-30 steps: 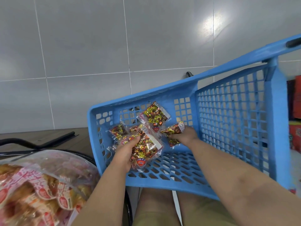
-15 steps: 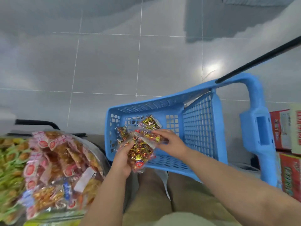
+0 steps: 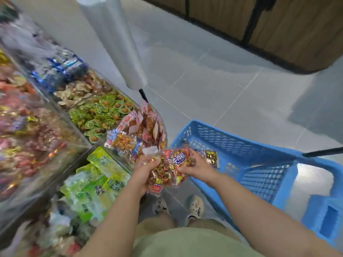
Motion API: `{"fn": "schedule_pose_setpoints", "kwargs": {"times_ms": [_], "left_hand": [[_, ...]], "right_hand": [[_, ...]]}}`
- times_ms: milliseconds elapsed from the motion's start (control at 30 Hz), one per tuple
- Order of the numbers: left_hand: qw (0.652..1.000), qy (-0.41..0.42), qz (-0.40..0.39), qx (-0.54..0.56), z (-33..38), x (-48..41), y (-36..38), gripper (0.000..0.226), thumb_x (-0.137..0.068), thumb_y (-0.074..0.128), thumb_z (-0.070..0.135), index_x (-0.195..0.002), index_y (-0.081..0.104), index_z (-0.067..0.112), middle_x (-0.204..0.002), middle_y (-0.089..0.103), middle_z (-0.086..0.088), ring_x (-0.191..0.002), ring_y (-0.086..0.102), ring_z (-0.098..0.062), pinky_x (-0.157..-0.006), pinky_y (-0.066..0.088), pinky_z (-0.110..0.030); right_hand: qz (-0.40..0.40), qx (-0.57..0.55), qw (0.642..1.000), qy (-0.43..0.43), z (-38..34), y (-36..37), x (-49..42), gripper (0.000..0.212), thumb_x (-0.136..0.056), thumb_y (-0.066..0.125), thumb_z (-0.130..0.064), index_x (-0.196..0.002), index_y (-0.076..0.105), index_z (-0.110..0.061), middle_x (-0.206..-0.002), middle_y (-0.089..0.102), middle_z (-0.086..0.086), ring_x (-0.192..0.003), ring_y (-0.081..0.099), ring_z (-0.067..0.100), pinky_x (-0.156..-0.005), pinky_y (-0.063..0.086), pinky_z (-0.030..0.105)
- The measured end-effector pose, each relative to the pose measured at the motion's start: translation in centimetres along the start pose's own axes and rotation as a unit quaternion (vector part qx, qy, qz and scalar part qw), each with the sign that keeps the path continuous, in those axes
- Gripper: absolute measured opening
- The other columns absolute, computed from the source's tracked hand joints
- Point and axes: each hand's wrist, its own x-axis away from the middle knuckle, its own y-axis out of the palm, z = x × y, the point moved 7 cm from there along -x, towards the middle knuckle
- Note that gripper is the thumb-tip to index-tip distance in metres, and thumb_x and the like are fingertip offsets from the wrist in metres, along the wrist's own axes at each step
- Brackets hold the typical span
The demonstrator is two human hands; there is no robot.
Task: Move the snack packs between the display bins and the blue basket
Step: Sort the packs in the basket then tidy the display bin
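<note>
We see a grey tiled floor with pale grout lines and a soft glare. Across the top left slants a thick roll of clear bags, with a black rod poking from its lower end. At the top right stand brown wooden panels split by black posts. Below us are khaki shorts and two pale patterned shoes on the floor

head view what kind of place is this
Most likely a shop selling loose snacks: clear display bins heaped with snack packs, a roll of plastic bags by them, and a blue basket for shopping.
</note>
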Motion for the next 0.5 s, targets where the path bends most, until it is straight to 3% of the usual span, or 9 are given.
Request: {"fn": "schedule_pose_setpoints", "kwargs": {"times_ms": [67,133,200,267,333,400,500], "left_hand": [[0.999,0.024,0.025,0.031,0.8,1.1,-3.1,0.025,-0.083,0.068,0.006,-0.105,0.06,0.014,-0.08,0.074,-0.01,-0.064,0.072,-0.024,-0.048,0.055,-0.035],[0.996,0.038,0.057,0.048,1.6,2.4,-6.6,0.031,-0.083,0.07,0.01,-0.113,0.059,0.009,-0.069,0.072,-0.004,-0.051,0.068,-0.017,-0.039,0.049,-0.025],[0.993,0.052,0.089,0.059,2.1,3.7,-10.4,0.037,-0.082,0.072,0.013,-0.116,0.057,0.006,-0.061,0.069,-0.001,-0.039,0.061,-0.013,-0.033,0.041,-0.017],[0.988,0.068,0.118,0.067,2.6,5.0,-14.7,0.042,-0.081,0.074,0.016,-0.117,0.056,0.005,-0.068,0.069,-0.005,-0.043,0.06,-0.014,-0.035,0.041,-0.017],[0.984,0.087,0.139,0.074,3.1,6.7,-19.2,0.053,-0.078,0.077,0.021,-0.122,0.055,0.004,-0.092,0.071,-0.011,-0.07,0.069,-0.023,-0.055,0.055,-0.031],[0.98,0.095,0.151,0.085,3.6,8.3,-23.5,0.063,-0.074,0.081,0.026,-0.129,0.054,0.008,-0.116,0.066,-0.017,-0.104,0.064,-0.036,-0.089,0.052,-0.053],[0.973,0.122,0.173,0.086,4.5,10.4,-29.7,0.061,-0.072,0.083,0.026,-0.125,0.056,0.013,-0.12,0.065,-0.014,-0.112,0.061,-0.036,-0.099,0.045,-0.057]], "right_hand": [[-0.022,0.05,0.998,0.015,-1.0,2.4,-1.1,0.097,-0.065,0.085,-0.026,-0.144,0.031,-0.02,-0.135,0.052,0.004,-0.12,0.054,0.02,-0.101,0.045,0.045],[-0.019,0.108,0.994,0.016,-2.4,5.1,-2.3,0.105,-0.058,0.088,-0.037,-0.145,0.03,-0.021,-0.14,0.047,0.004,-0.127,0.048,0.022,-0.106,0.039,0.046],[-0.028,0.149,0.988,-0.004,-3.9,8.6,-3.4,0.099,-0.063,0.085,-0.038,-0.144,0.031,-0.018,-0.141,0.046,0.004,-0.127,0.047,0.021,-0.108,0.037,0.041],[-0.048,0.181,0.982,-0.018,-5.2,12.5,-4.1,0.086,-0.072,0.079,-0.037,-0.142,0.034,-0.016,-0.14,0.045,0.002,-0.125,0.048,0.017,-0.105,0.038,0.03],[-0.078,0.196,0.977,-0.019,-6.2,16.7,-4.4,0.079,-0.075,0.076,-0.04,-0.14,0.037,-0.017,-0.131,0.049,0.0,-0.107,0.056,0.012,-0.085,0.046,0.021],[-0.118,0.168,0.979,-0.005,-6.9,21.0,-4.5,0.069,-0.075,0.077,-0.038,-0.133,0.042,-0.02,-0.115,0.052,-0.003,-0.079,0.058,0.007,-0.061,0.047,0.017],[-0.139,0.12,0.983,0.017,-7.4,26.6,-5.0,0.051,-0.076,0.077,-0.023,-0.118,0.048,-0.021,-0.101,0.058,-0.002,-0.063,0.057,0.005,-0.055,0.047,0.015]]}}
